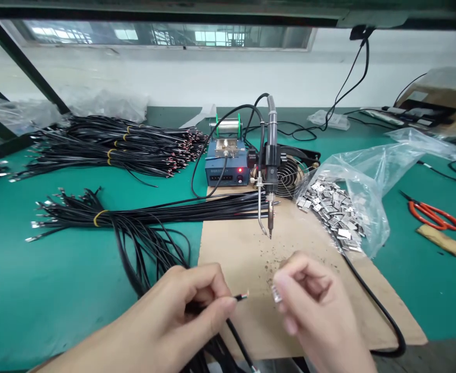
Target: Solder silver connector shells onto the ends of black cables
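Observation:
Between the thumb and forefinger of my left hand [197,311] is the end of a black cable [240,297], its thin stripped wires pointing right. My right hand [313,305] pinches a small silvery metal connector [276,294], partly covered by the fingers. A short gap separates the wire end from the connector. Just beyond both hands, a soldering iron [270,207] is clamped upright with its tip down, and a thin solder feed tube [259,207] ends beside the tip. Under the hands lies a sheet of brown cardboard [228,248] with dark specks.
A blue solder feeder [228,168] with a lit red light carries a solder spool [228,126]. Bundled black cables [134,212] lie left, more [127,145] behind. A clear bag [375,207] spills metal connectors [335,210]. Orange-handled scissors [436,213] lie right, near a yellowish sponge [441,240].

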A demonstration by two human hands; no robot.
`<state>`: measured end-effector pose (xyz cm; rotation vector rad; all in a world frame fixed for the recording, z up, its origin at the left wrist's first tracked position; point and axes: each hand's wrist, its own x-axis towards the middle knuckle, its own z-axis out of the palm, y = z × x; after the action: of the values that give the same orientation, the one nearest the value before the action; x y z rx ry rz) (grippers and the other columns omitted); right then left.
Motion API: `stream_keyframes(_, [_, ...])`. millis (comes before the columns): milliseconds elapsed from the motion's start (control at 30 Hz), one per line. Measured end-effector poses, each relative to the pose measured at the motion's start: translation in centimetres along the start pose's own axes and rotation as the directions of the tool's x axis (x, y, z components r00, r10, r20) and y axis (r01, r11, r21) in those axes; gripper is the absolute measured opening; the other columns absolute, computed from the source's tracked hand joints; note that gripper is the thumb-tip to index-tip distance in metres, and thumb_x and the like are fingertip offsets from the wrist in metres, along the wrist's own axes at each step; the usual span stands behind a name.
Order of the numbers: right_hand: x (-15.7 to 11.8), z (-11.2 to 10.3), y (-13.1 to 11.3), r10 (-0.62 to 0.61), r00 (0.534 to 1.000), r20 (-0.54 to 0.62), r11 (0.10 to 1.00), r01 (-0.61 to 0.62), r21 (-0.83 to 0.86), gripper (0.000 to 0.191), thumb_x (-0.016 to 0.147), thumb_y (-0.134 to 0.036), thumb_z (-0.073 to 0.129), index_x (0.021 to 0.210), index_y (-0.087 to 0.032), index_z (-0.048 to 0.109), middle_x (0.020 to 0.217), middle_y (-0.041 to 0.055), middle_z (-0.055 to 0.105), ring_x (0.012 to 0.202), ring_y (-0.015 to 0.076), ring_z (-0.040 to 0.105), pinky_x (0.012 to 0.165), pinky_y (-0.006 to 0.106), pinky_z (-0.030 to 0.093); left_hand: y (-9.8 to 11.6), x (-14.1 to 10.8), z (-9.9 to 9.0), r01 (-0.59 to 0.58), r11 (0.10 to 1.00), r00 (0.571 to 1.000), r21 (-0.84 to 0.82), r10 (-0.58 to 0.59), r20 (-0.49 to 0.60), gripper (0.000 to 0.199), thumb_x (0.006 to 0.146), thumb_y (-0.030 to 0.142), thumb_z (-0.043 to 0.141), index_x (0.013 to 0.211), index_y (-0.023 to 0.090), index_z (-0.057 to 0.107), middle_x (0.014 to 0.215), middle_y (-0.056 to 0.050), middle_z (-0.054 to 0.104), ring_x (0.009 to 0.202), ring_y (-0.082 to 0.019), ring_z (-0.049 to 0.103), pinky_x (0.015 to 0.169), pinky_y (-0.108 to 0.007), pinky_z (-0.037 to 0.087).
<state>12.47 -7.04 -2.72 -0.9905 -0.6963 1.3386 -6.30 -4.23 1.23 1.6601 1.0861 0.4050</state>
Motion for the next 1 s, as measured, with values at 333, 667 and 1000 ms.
stream_keyframes(333, [-0.9, 1.9, 0.8, 0.011, 0.999, 0.052, 0.974, 0.001, -0.227, 0.005, 0.062, -0.015, 0.069, 0.063, -0.019, 0.071, 0.046, -0.0060, 0.047, 0.043, 0.0055, 0.038, 0.042, 0.017, 0.029, 0.6, 0.4, -0.1, 0.076, 0.991, 0.991, -0.110, -0.062, 0.121, 0.030, 0.090, 0.045, 0.046, 0.075, 0.019, 0.050, 0.069, 0.005, 0.047, 0.065, -0.010, 0.042, 0.059, -0.017, 0.036])
stream_keyframes(667, [-0.3, 0.2, 1.3, -0.056, 0.987, 0.152, 0.953, 0.098, -0.288, 0.001, 0.069, -0.019, 0.070, 0.069, -0.021, 0.071, 0.048, -0.0055, 0.049, 0.042, 0.0061, 0.040, 0.040, 0.016, 0.031, 0.9, 1.5, 0.0, 0.063, 0.989, 0.990, -0.131, -0.045, 0.130, 0.022, 0.087, 0.036, 0.050, 0.074, 0.018, 0.050, 0.062, 0.006, 0.040, 0.057, -0.010, 0.033, 0.050, -0.020, 0.027])
stream_keyframes(1000, [-1.0, 2.6, 0.0, 0.035, 0.998, -0.043, 0.959, -0.045, -0.279, 0.009, 0.064, -0.025, 0.067, 0.061, -0.018, 0.064, 0.046, -0.0053, 0.049, 0.041, 0.0069, 0.038, 0.040, 0.019, 0.030, 0.5, 1.3, 1.1, -0.098, 0.989, 0.994, 0.106, 0.103, -0.044, 0.020, 0.088, 0.025, 0.047, 0.069, 0.018, 0.046, 0.061, 0.006, 0.043, 0.057, -0.009, 0.038, 0.050, -0.019, 0.030])
